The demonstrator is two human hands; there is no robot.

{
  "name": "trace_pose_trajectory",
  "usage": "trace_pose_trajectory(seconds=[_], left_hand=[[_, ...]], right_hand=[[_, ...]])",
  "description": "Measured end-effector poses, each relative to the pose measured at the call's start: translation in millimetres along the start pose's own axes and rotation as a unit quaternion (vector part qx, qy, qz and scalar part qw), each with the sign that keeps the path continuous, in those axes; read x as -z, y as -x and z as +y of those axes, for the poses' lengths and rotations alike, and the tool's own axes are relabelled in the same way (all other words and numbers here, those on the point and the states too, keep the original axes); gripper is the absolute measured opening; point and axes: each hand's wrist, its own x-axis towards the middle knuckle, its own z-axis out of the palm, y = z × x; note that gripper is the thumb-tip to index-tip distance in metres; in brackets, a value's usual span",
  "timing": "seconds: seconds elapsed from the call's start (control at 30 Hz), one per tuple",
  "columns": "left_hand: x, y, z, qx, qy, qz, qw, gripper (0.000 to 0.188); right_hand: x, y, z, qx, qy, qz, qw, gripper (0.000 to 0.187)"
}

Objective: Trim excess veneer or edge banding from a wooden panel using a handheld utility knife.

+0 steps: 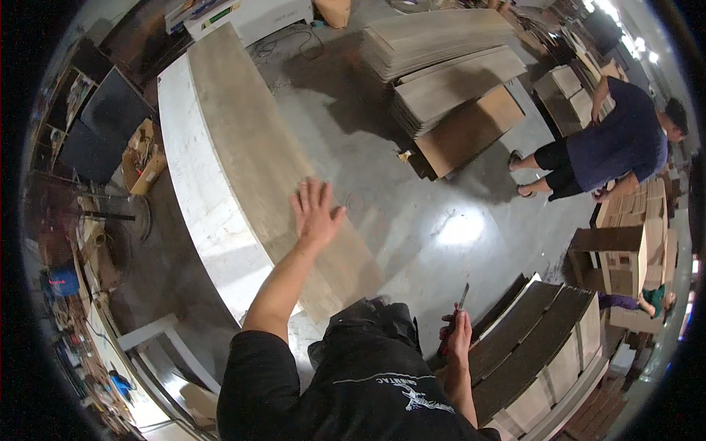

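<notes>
The board [254,140] lies lengthwise on the counter [195,165], its long axis running from the near end to the far end, leaving a bare white strip along the left edge. The left grip [316,213], nearer, is spread palm-down, apparently flat on the board, holding nothing; most of the board extends beyond it toward the far end. The right grip [457,334] is closed around a knife [464,295], blade pointing away, clear of the counter's right edge. Open floor [412,213] separates that edge from stacks [437,44] opposite.
</notes>
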Motion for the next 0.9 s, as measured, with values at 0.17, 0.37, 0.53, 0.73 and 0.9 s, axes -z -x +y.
trace_pose_trajectory(seconds=[0.17,0.37,0.53,0.73,0.9], left_hand=[[-19.7,32.4,26.3,-0.077,0.023,-0.085,0.993,0.05],[18.8,74.8,84.9,-0.116,0.416,-0.281,0.857,0.019],[4.9,77.9,-0.3,0.174,0.166,0.025,0.97,0.057],[5.2,87.6,-26.5,0.299,0.009,0.049,0.953,0.07],[5.1,84.1,-25.2,0.308,0.01,0.044,0.95,0.063]], right_hand=[[-49.8,-34.3,-39.9,-0.002,0.046,-0.083,0.996,0.041],[-127.6,-92.4,-89.1,0.123,0.18,-0.144,0.965,0.04],[-214.2,-129.8,-123.0,0.356,0.429,-0.249,0.792,0.032],[-295.6,-173.0,-132.7,0.505,0.494,-0.301,0.641,0.029],[-376.0,-229.3,-169.8,0.479,0.445,-0.311,0.69,0.028]])
